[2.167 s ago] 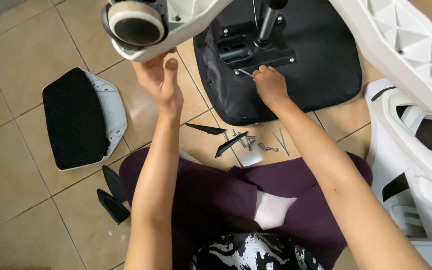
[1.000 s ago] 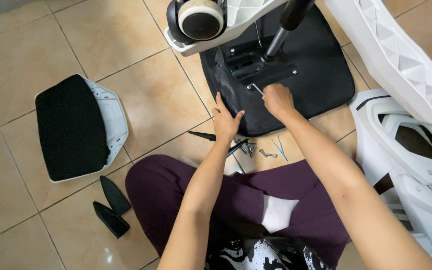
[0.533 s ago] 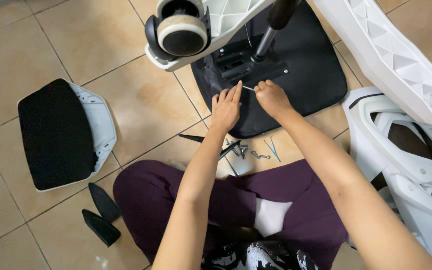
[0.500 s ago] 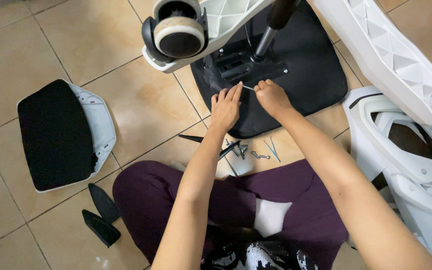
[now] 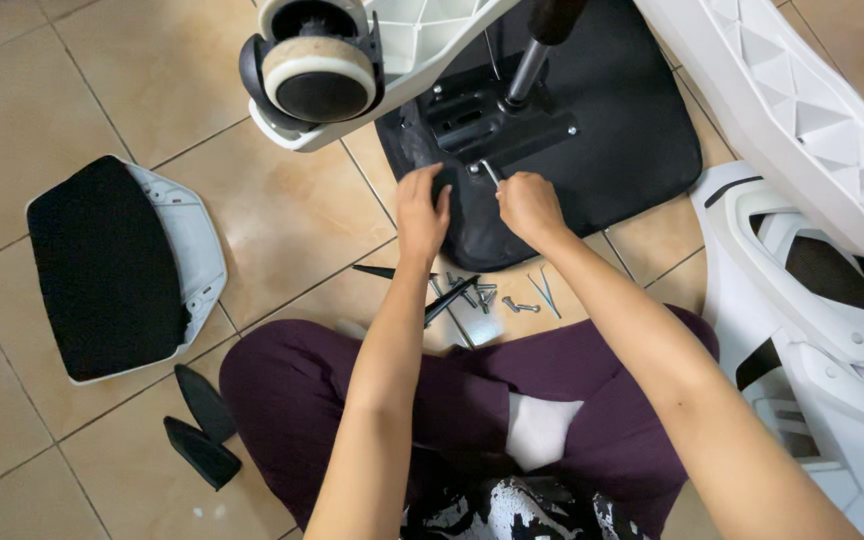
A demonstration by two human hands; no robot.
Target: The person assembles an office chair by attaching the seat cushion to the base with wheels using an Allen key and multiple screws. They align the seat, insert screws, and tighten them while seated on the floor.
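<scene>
The seat [image 5: 612, 150], black and upside down, lies on the tiled floor [image 5: 82, 90] in front of the person, with a black metal plate [image 5: 497, 125] fixed to its underside and a gas column [image 5: 537, 50] rising from that plate. The right hand [image 5: 527, 205] is at the near edge of the plate, its grip clenched on a thin metal key [image 5: 490, 173] whose tip meets the plate. The left hand [image 5: 422, 210] rests just beside it, fingers spread and pressed flat on the seat's near edge, its grip released and holding nothing.

Above the hands a white base arm [image 5: 412, 45] crosses the view, ending in a caster [image 5: 317, 75] with a pale tread. Just behind the wrists, on the floor between the seat and the person's purple-clad legs [image 5: 472, 400], lies a small scatter of screws [image 5: 497, 298] and slim black tools [image 5: 447, 298]. To the left, well apart, a black pad in a white shell [image 5: 112, 265] lies flat, and two small black wedges [image 5: 200, 425] sit near the left knee. On the right, large white frame parts [image 5: 812, 290] fill the edge of the view.
</scene>
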